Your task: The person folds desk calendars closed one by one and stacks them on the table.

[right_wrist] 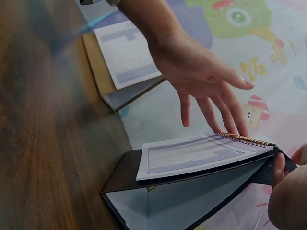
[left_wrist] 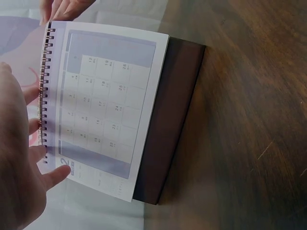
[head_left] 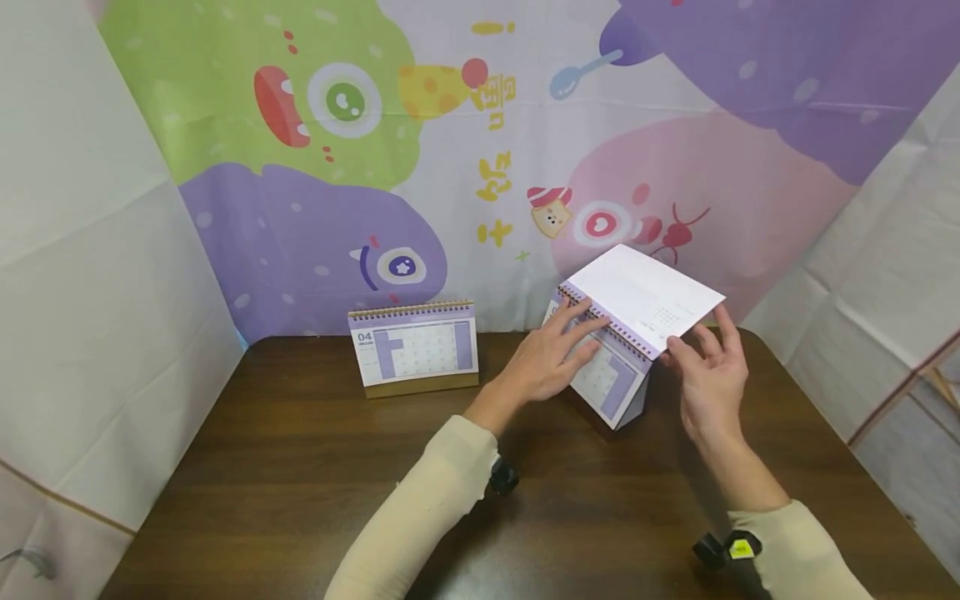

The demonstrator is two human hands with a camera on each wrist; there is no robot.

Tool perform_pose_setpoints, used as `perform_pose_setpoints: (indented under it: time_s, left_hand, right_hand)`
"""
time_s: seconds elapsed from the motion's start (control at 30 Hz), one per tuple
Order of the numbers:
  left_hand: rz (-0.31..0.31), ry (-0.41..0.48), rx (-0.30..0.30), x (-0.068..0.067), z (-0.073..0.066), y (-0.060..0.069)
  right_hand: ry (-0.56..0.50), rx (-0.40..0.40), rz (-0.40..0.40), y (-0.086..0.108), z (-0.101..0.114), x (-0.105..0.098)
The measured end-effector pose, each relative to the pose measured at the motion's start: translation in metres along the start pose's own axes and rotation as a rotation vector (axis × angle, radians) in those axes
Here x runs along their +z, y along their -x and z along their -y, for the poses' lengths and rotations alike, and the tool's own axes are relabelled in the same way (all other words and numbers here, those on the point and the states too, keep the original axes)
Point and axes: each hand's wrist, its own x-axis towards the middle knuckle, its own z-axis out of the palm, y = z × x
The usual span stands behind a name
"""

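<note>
A spiral-bound desk calendar (head_left: pixel 600 387) stands at the right on the table, a white page (head_left: pixel 637 287) lifted above its rings. My left hand (head_left: pixel 551 354) rests fingertips along the ring binding (left_wrist: pixel 43 100), fingers spread and fairly straight. At the right corner of that page, my right hand (head_left: pixel 712 379) pinches the edge between thumb and fingers. The left wrist view shows the calendar's front month page (left_wrist: pixel 105 105) on a dark stand (left_wrist: pixel 172 110). In the right wrist view, my right hand (right_wrist: pixel 290 191) is only partly seen by the binding's end.
Another desk calendar (head_left: pixel 420 354) marked 04, on a brown stand, stands to the left. Both are on a dark wooden table (head_left: pixel 300 483). A cartoon-printed cloth (head_left: pixel 465 167) hangs behind the table, and pale cloth walls (head_left: pixel 90 250) flank it.
</note>
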Motion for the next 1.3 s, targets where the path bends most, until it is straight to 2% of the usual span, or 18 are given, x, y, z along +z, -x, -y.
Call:
perform_pose_setpoints:
  time_s: [0.27,0.53,0.77,0.9,1.1,1.3]
  left_hand:
    - [0.007,0.02,0.005,-0.001,0.0,0.001]
    - [0.028,0.003,0.002,-0.006,0.001,0.0]
    - [-0.045,0.051,0.002,-0.015,0.005,-0.001]
    - [-0.063,0.053,0.016,-0.02,0.009,-0.001]
    - [-0.119,0.1,0.024,-0.03,0.015,0.002]
    - [-0.163,0.169,0.036,-0.034,0.024,0.002]
  right_hand:
    - [0.076,-0.164,0.096,0.006,-0.004,0.001]
    - [0.156,-0.276,0.131,0.007,-0.005,-0.001]
    - [0.259,-0.327,0.129,0.006,-0.004,-0.002]
    - [0.297,-0.367,0.137,0.006,-0.005,-0.002]
    - [0.313,-0.44,0.171,0.007,-0.007,-0.003]
    - [0.357,-0.484,0.199,0.007,-0.009,-0.004]
